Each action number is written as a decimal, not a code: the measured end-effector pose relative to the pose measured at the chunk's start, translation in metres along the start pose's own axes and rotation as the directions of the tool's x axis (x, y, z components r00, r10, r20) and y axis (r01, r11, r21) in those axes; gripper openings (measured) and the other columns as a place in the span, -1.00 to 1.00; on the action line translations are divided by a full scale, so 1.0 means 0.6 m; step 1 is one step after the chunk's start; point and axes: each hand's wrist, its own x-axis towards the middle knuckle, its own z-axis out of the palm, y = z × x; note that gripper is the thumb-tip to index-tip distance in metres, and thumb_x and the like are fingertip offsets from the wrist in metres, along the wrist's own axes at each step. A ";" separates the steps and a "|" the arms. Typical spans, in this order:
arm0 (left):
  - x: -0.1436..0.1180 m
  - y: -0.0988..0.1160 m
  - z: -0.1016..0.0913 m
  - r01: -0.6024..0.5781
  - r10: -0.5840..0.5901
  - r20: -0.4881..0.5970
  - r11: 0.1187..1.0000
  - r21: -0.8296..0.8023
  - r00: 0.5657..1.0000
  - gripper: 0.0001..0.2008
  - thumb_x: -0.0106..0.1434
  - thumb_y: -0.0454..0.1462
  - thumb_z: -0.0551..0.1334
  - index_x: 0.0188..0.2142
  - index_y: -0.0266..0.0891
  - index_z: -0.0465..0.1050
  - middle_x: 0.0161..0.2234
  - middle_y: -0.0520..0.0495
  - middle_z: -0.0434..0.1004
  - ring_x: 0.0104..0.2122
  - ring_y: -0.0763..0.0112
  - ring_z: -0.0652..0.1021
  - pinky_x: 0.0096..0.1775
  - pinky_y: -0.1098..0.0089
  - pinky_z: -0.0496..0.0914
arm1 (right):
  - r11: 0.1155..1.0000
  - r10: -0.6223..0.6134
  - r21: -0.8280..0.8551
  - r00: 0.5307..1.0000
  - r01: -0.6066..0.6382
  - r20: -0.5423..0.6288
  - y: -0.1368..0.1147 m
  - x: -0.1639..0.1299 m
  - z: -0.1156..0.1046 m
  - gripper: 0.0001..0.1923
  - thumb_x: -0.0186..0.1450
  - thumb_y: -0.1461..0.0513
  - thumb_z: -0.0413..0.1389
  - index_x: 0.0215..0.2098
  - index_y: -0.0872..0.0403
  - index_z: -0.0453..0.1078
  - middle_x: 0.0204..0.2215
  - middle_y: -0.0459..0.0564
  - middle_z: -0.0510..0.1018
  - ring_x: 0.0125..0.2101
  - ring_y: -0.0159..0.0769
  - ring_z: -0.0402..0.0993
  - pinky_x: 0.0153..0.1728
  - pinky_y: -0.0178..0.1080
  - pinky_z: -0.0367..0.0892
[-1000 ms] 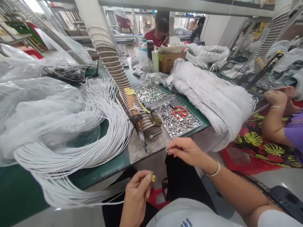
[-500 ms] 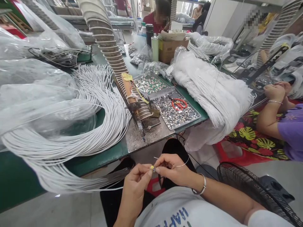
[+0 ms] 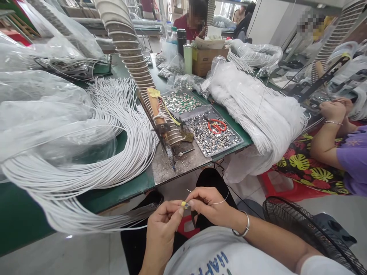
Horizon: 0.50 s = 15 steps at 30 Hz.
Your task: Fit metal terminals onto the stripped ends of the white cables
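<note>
Over my lap, my left hand [image 3: 163, 221] pinches a small part with a yellow end and a metal tip [image 3: 185, 205] between thumb and forefinger. A white cable [image 3: 134, 230] runs from the bundle to this hand; where it meets the part is hidden. Close against the metal tip are the thumb and fingertips of my right hand [image 3: 212, 206], closed. A thin pale wire [image 3: 224, 200] loops through the right hand, its free end sticking out above the forefinger. The white cable bundle [image 3: 132, 152] curves over the green table's left side.
A soldering iron on a wooden handle [image 3: 156, 109] is fixed above a stained plate [image 3: 169, 173], beside a ribbed duct [image 3: 129, 49]. Trays of small metal connectors [image 3: 200, 143] hold red-handled scissors [image 3: 217, 126]. Bagged cables [image 3: 249, 99], a fan [image 3: 304, 233] and a co-worker's arm [image 3: 327, 141] are right.
My fingers have shifted slightly, so more of the yellow end and metal tip shows between them. Both hands stay in nearly the same place.
</note>
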 end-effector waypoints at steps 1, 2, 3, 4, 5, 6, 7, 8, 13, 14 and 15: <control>0.002 -0.001 -0.001 -0.012 0.012 -0.016 1.000 0.007 1.000 -0.79 0.02 -0.19 0.42 -0.54 -0.27 0.49 -0.34 -0.12 0.57 -0.43 0.44 0.47 -0.48 0.53 0.30 | 0.996 -0.069 -0.063 0.998 0.069 0.001 -0.002 -0.001 -0.002 -0.79 0.40 0.26 0.00 -0.12 0.15 0.44 -0.47 -0.08 0.42 -0.45 -0.44 0.35 -0.40 -0.36 0.32; 0.004 -0.001 -0.003 -0.021 0.022 -0.031 1.000 0.016 0.999 -0.79 0.04 -0.18 0.42 -0.54 -0.27 0.49 -0.33 -0.13 0.57 -0.40 0.41 0.50 -0.44 0.52 0.33 | 0.985 -0.122 -0.119 0.993 0.122 0.008 -0.003 -0.002 -0.004 -0.73 0.42 0.29 -0.07 0.01 0.14 0.38 -0.46 -0.08 0.42 -0.44 -0.44 0.35 -0.36 -0.35 0.33; 0.006 -0.001 -0.004 -0.029 0.030 -0.042 0.999 0.026 0.999 -0.79 0.05 -0.18 0.41 -0.53 -0.27 0.50 -0.31 -0.13 0.57 -0.37 0.39 0.51 -0.41 0.50 0.35 | 0.975 -0.154 -0.158 0.988 0.155 0.019 -0.005 -0.003 -0.006 -0.66 0.44 0.31 -0.12 0.13 0.14 0.28 -0.44 -0.08 0.42 -0.44 -0.44 0.35 -0.34 -0.35 0.34; 0.008 0.001 -0.004 -0.038 0.040 -0.053 0.999 0.034 0.998 -0.79 0.06 -0.17 0.40 -0.52 -0.27 0.50 -0.30 -0.14 0.58 -0.36 0.37 0.52 -0.39 0.49 0.38 | 0.969 -0.168 -0.178 0.985 0.171 0.032 -0.006 -0.003 -0.007 -0.62 0.44 0.33 -0.14 0.21 0.14 0.17 -0.43 -0.08 0.43 -0.45 -0.44 0.36 -0.35 -0.35 0.36; 0.011 0.004 -0.004 -0.047 0.050 -0.065 0.998 0.043 0.997 -0.79 0.07 -0.17 0.40 -0.52 -0.27 0.51 -0.28 -0.14 0.58 -0.35 0.36 0.53 -0.37 0.47 0.39 | 0.966 -0.172 -0.187 0.984 0.177 0.042 -0.008 -0.003 -0.009 -0.60 0.44 0.33 -0.14 0.23 0.14 0.10 -0.42 -0.08 0.45 -0.46 -0.45 0.38 -0.36 -0.37 0.36; 0.014 0.009 -0.002 -0.055 0.059 -0.074 0.997 0.050 0.996 -0.79 0.07 -0.16 0.40 -0.51 -0.27 0.51 -0.27 -0.15 0.59 -0.34 0.34 0.54 -0.35 0.45 0.41 | 0.965 -0.171 -0.192 0.984 0.177 0.047 -0.009 -0.001 -0.010 -0.63 0.44 0.34 -0.13 0.21 0.13 0.11 -0.40 -0.07 0.48 -0.47 -0.46 0.40 -0.39 -0.39 0.37; 0.017 0.014 0.000 -0.066 0.071 -0.086 0.996 0.058 0.994 -0.79 0.07 -0.16 0.40 -0.51 -0.27 0.51 -0.26 -0.16 0.59 -0.34 0.33 0.54 -0.34 0.43 0.42 | 0.964 -0.176 -0.197 0.984 0.180 0.041 -0.010 0.001 -0.011 -0.69 0.44 0.34 -0.11 0.14 0.12 0.16 -0.38 -0.06 0.50 -0.47 -0.47 0.44 -0.41 -0.41 0.37; 0.021 0.019 0.002 -0.078 0.084 -0.101 0.995 0.066 0.991 -0.79 0.06 -0.16 0.40 -0.50 -0.27 0.51 -0.26 -0.16 0.59 -0.34 0.33 0.55 -0.33 0.42 0.42 | 0.958 -0.195 -0.210 0.981 0.196 0.026 -0.010 0.005 -0.012 -0.76 0.43 0.34 -0.09 0.05 0.11 0.23 -0.38 -0.06 0.51 -0.48 -0.48 0.46 -0.43 -0.43 0.37; 0.038 0.046 0.015 -0.155 0.167 -0.104 0.981 0.116 0.980 -0.79 0.08 -0.17 0.39 -0.50 -0.26 0.51 -0.27 -0.13 0.60 -0.34 0.34 0.55 -0.28 0.40 0.44 | 0.859 -0.417 -0.377 0.901 0.346 -0.122 -0.013 0.031 -0.012 -0.97 0.36 0.32 0.08 -0.25 0.09 0.34 -0.33 0.02 0.53 -0.26 -0.35 0.52 -0.25 -0.33 0.44; 0.042 0.049 0.018 -0.167 0.179 -0.090 0.978 0.125 0.980 -0.80 0.09 -0.17 0.38 -0.50 -0.26 0.51 -0.27 -0.13 0.60 -0.34 0.34 0.55 -0.27 0.40 0.44 | 0.844 -0.450 -0.392 0.880 0.366 -0.148 -0.014 0.036 -0.010 -0.97 0.35 0.33 0.09 -0.27 0.09 0.34 -0.29 0.05 0.54 -0.18 -0.31 0.51 -0.20 -0.29 0.45; 0.045 0.053 0.020 -0.179 0.190 -0.081 0.975 0.129 0.978 -0.80 0.10 -0.17 0.38 -0.49 -0.26 0.51 -0.27 -0.13 0.60 -0.33 0.34 0.56 -0.27 0.40 0.44 | 0.836 -0.472 -0.397 0.865 0.378 -0.170 -0.015 0.041 -0.009 -0.96 0.34 0.34 0.09 -0.28 0.09 0.32 -0.25 0.09 0.53 -0.12 -0.28 0.50 -0.15 -0.27 0.45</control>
